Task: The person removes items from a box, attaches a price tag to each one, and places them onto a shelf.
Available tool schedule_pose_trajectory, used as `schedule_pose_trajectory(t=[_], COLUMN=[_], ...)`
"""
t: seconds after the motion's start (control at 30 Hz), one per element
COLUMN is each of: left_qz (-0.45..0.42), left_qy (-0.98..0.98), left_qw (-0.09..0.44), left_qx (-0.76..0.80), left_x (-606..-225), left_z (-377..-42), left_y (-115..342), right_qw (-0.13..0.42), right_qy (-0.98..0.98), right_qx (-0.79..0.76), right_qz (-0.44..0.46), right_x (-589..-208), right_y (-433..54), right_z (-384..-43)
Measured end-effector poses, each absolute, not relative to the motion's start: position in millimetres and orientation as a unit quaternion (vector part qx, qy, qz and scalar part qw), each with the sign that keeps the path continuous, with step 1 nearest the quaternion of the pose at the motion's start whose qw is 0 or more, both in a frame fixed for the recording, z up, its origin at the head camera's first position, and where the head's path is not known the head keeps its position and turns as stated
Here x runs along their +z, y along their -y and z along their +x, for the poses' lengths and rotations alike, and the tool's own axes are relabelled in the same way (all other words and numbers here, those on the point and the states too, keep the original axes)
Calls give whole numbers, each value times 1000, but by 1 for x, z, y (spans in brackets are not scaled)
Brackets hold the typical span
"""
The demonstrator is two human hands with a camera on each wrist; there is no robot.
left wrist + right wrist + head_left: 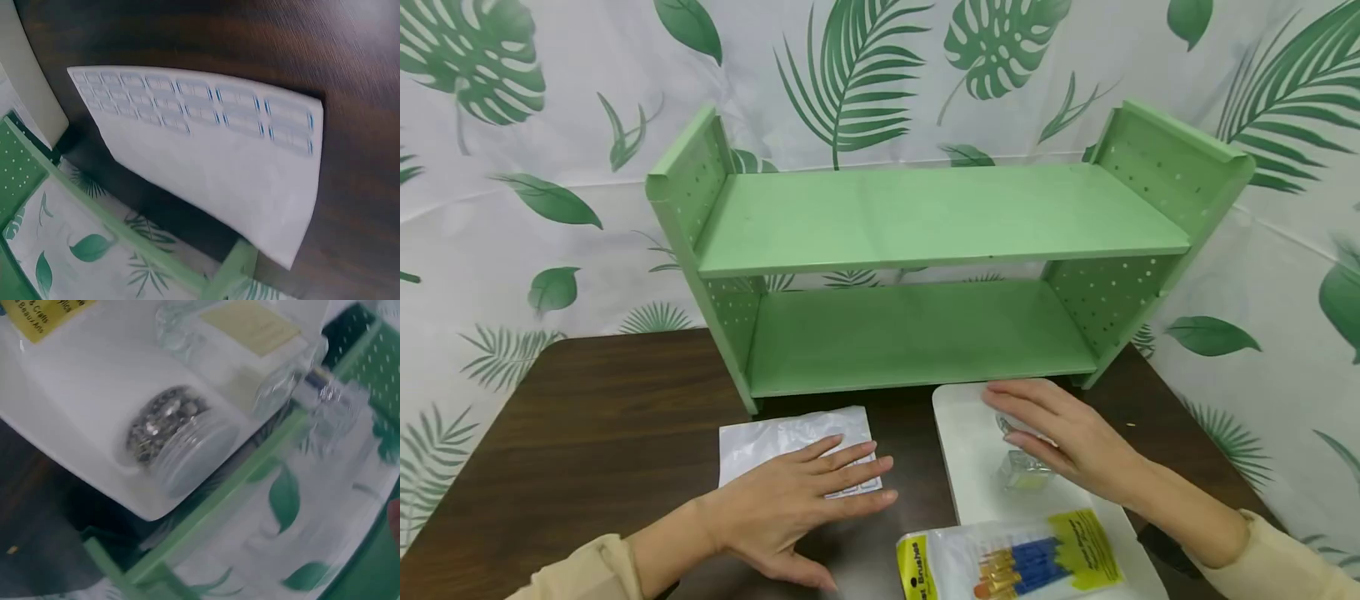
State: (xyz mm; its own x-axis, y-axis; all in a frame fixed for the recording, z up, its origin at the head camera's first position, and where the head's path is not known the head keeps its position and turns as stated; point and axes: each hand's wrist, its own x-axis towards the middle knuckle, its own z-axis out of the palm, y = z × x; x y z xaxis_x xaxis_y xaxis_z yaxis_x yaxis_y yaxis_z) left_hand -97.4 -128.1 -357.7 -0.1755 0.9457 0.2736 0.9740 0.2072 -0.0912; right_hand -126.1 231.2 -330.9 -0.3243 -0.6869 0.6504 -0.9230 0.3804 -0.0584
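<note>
My left hand (797, 504) is spread flat, palm down, over the near part of a white sheet (775, 437) printed with rows of small outlined boxes. In the left wrist view the whole sheet (206, 150) lies on dark wood, its corner slightly raised. Fingers extended, my right hand (1067, 442) hovers above a white tray (958, 450). Under it stands a clear glass bottle (1022, 473) with a pale yellow label and faceted stopper (331, 406). Beside the bottle is a clear lidded jar (172, 431) of shiny metallic bits. Whether the right hand touches either is unclear.
A green two-tier metal shelf (925, 333) stands behind both hands on the dark table (595, 433). A plastic packet of blue paintbrushes (1011, 558) overlaps the tray's near end. Behind hangs a leaf-patterned cloth (587, 275).
</note>
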Motion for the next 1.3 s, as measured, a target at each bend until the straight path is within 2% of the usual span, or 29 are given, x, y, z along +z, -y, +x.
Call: schedule_pose_trajectory(t=[0.27, 0.63, 0.8, 1.03, 1.17, 1.3], left_qz=[-625, -636, -640, -644, -647, -646], left_qy=[765, 753, 748, 745, 743, 744], left_qw=[124, 103, 101, 73, 53, 73], left_qx=[-90, -134, -144, -155, -163, -152], left_x=[-372, -385, -392, -397, -400, -404], left_z=[-88, -80, -72, -60, -57, -58], left_y=[122, 112, 98, 74, 64, 56], right_qw=[326, 303, 253, 132, 81, 47], right_qy=[816, 879, 911, 950, 958, 961], right_qx=[283, 285, 268, 257, 261, 264], right_qz=[385, 235, 186, 114, 82, 70], right_x=[-334, -351, -369, -387, -392, -394], right_y=[-262, -301, -312, -322, -322, -319], right_z=[-133, -134, -135, -137, -138, -139])
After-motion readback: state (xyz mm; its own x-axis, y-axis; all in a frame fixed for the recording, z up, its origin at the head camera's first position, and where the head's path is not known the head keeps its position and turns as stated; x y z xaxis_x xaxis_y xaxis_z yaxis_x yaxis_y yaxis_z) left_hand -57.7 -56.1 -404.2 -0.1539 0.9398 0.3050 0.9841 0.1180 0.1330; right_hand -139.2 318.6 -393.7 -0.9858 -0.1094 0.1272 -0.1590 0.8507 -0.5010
